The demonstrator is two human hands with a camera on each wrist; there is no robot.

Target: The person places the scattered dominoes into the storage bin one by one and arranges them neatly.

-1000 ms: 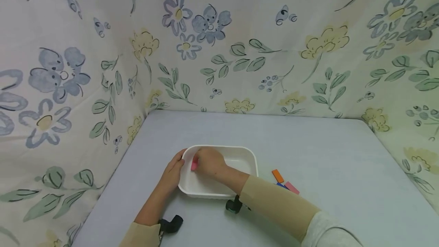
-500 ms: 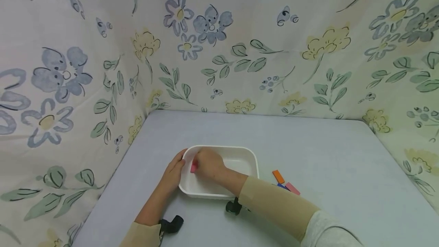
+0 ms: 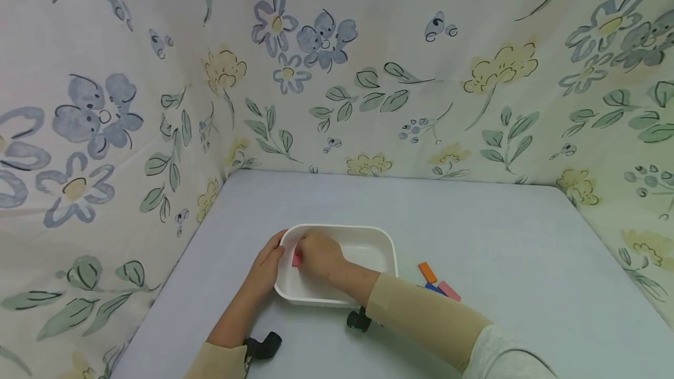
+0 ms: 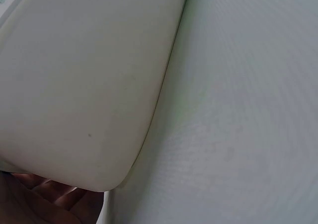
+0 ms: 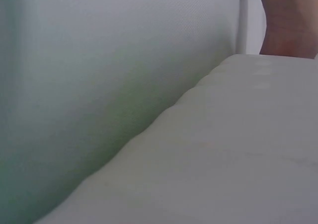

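Observation:
A white plastic tray (image 3: 368, 253) with rounded corners lies on the table. My left hand (image 3: 265, 265) holds its left end, thumb at the rim and fingers along the outside. In the left wrist view, fingers of that left hand (image 4: 52, 201) curl at the end of the tray's outer wall (image 4: 89, 85). Inside the tray at the left, my right hand (image 3: 320, 255) pinches a small pink block (image 3: 296, 261), its upper part hidden by the fingers. The right wrist view has the tray's outer side (image 5: 223, 149) and part of my left arm (image 5: 290, 25).
Right of the tray lie flat, domino-like blocks: an orange block (image 3: 427, 272), a blue block (image 3: 433, 288) and another pink block (image 3: 450, 291). My right sleeve (image 3: 426, 320) crosses the tray's near right corner. Floral cloth (image 3: 368, 75) rises behind the white table (image 3: 500, 233).
The right hand and its pink block have shifted slightly toward the near side inside the tray. The left hand keeps its hold, and the blocks on the table have not moved.

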